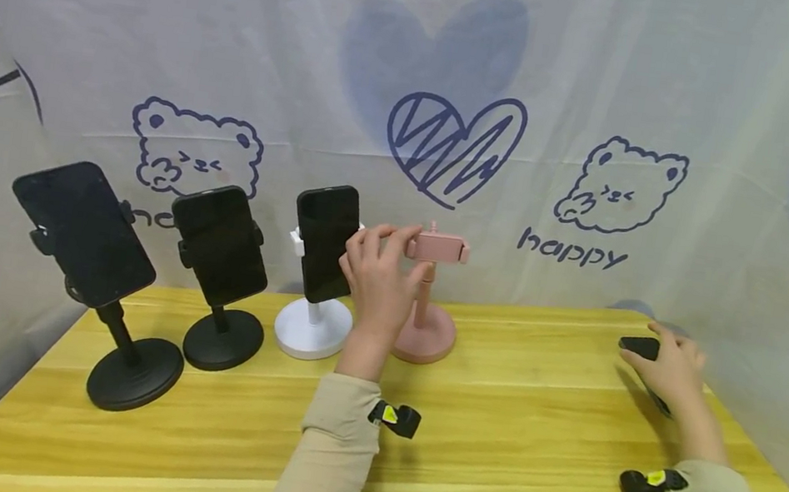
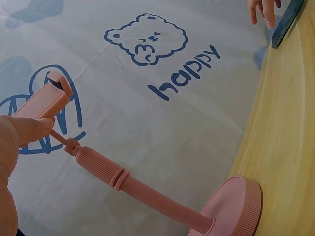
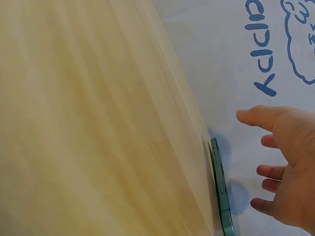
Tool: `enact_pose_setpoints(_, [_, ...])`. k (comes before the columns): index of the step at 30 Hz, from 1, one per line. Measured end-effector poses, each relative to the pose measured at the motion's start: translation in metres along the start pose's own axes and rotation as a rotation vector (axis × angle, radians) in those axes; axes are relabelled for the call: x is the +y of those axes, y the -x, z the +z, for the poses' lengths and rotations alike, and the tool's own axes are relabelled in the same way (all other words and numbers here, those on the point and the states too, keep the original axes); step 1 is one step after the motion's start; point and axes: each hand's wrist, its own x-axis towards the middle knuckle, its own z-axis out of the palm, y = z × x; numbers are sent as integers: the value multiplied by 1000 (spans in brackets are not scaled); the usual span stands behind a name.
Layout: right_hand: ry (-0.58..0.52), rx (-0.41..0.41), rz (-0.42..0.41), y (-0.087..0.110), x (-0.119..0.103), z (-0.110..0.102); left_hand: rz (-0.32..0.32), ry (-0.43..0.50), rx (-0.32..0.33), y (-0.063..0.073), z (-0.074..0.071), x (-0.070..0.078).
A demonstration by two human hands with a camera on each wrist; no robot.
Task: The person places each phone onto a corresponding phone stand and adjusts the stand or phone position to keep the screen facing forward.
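A pink phone stand [image 1: 430,342] stands upright on the wooden table, its holder unoccupied. My left hand [image 1: 382,291] pinches the left end of that holder; the left wrist view has the thumb [image 2: 30,130] against the holder [image 2: 43,102]. Over at the far right, a dark phone [image 1: 641,346] lies flat on the table. Above it hovers my right hand [image 1: 672,371], fingers spread and loosely bent. A gap shows between this hand [image 3: 295,169] and the greenish phone edge [image 3: 221,189] in the right wrist view.
Left of the pink stand, a white stand [image 1: 310,331] and two black stands [image 1: 222,344] [image 1: 135,378] each hold a dark phone. Behind the table [image 1: 520,432] hangs a printed cloth [image 1: 300,56] with hearts and bears; it also lines both sides.
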Motion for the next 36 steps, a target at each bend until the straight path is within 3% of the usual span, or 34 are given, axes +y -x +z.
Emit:
enact_pose_setpoints(13, [28,-75,94,-10,0,7,-19,-5,-16,2,-2,-3])
enact_pose_setpoints(21, [-13,-86,190,-16,0,11,10,12,-14,1,2,-4])
enact_pose_setpoints(36, [-25,-102,245,-15,13,13,21,4,9,2,5,-3])
